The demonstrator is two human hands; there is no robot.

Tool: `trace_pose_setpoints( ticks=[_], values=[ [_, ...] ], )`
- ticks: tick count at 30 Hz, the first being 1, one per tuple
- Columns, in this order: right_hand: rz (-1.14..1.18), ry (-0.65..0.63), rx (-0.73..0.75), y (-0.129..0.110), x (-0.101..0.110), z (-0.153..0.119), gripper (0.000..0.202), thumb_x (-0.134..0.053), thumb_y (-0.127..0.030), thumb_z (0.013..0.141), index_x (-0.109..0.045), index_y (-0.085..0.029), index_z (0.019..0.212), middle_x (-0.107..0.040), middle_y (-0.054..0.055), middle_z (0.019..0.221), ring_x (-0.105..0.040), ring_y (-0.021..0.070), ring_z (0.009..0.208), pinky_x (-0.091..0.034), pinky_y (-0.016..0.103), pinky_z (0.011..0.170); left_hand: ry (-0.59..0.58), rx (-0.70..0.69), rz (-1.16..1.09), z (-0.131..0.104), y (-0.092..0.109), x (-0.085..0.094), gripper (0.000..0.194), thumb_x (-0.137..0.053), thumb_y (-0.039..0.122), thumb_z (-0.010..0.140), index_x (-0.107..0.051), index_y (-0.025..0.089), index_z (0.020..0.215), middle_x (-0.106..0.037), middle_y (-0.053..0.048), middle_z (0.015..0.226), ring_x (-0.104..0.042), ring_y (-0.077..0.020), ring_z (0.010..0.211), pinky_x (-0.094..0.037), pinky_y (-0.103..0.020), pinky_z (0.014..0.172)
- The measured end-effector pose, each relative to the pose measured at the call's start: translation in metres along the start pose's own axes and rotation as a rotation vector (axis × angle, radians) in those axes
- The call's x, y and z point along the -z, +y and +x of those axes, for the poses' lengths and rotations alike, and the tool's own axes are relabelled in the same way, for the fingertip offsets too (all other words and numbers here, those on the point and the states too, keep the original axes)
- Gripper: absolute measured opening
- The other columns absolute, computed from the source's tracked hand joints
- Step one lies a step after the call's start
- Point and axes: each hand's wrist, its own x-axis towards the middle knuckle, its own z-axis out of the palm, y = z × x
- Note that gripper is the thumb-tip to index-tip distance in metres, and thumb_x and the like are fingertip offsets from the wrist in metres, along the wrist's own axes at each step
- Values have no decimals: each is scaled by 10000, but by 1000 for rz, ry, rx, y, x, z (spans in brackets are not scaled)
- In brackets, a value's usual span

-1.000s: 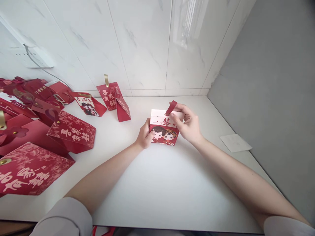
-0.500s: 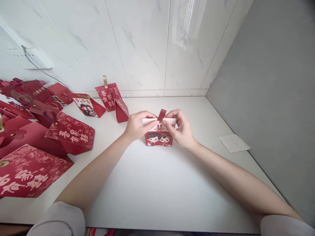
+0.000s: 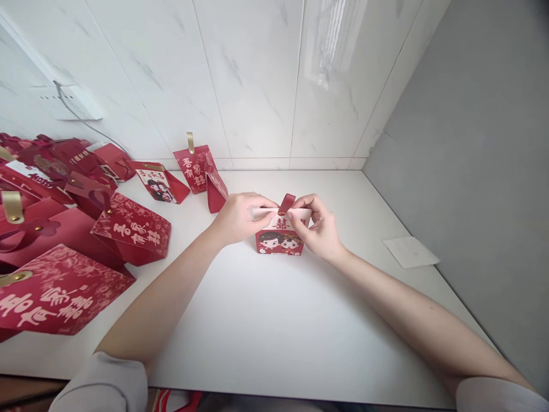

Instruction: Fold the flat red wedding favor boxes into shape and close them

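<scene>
A small red and white paper gift box [image 3: 279, 242], printed with two cartoon figures, stands upright on the white table in front of me. From the middle of its top edge rises a red ribbon loop [image 3: 286, 202]. My left hand [image 3: 240, 216] pinches the top edge on the left side, thumb in front and fingers behind. On the right, my right hand [image 3: 319, 226] grips the same edge close to the ribbon, its thumb against the front face. The back of the box is hidden.
Several red gift boxes crowd the left, including a large one [image 3: 64, 292] and a tilted one [image 3: 139, 232]. Another box [image 3: 193, 169] with a gold loop stands near the tiled wall. At right lies a white paper piece [image 3: 410, 252] beside the grey wall [image 3: 484, 171].
The view has shifted slightly. My left hand has slid a little left along the box's top edge, away from the ribbon. My right hand keeps its hold.
</scene>
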Motion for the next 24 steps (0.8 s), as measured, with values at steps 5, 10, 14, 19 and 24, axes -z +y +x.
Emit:
trace_pose_setpoints(
  ticks=[5,10,14,19,24],
  values=[
    [1,16,8,1,-1,-1,147,-649,-323,874,-548,-235,933,-610,6,856,-551,137,680,-448,263,575,29,22,-58,0,-2,-5,124,-658,247,773,-753,199,836,-767,-16,866,-714,-184,811,-551,-279,757],
    [-24,37,9,3,-4,-4,165,-650,-316,858,-521,-243,931,-613,3,868,-579,147,710,-471,280,614,43,22,-89,-1,-2,-8,106,-670,257,769,-745,192,806,-762,-20,838,-707,-179,776,-547,-274,731],
    [-34,36,-1,2,-4,-6,167,-640,-327,865,-516,-245,940,-615,9,885,-578,147,703,-472,277,600,49,1,-83,-1,-2,-9,82,-677,236,765,-738,186,786,-755,-17,819,-697,-166,754,-530,-268,727],
    [-34,22,51,0,-2,-5,148,-628,-311,888,-527,-240,970,-620,12,891,-594,154,739,-486,288,643,31,10,-82,-1,-2,-9,99,-651,246,789,-720,184,821,-744,-12,834,-686,-160,773,-523,-263,737],
    [-52,-41,102,-8,5,0,123,-523,-351,966,-562,-249,1024,-650,50,994,-628,200,894,-519,356,771,-97,40,-170,-1,3,-4,165,-648,267,811,-699,195,951,-739,-17,954,-687,-181,897,-528,-278,826]
  ],
)
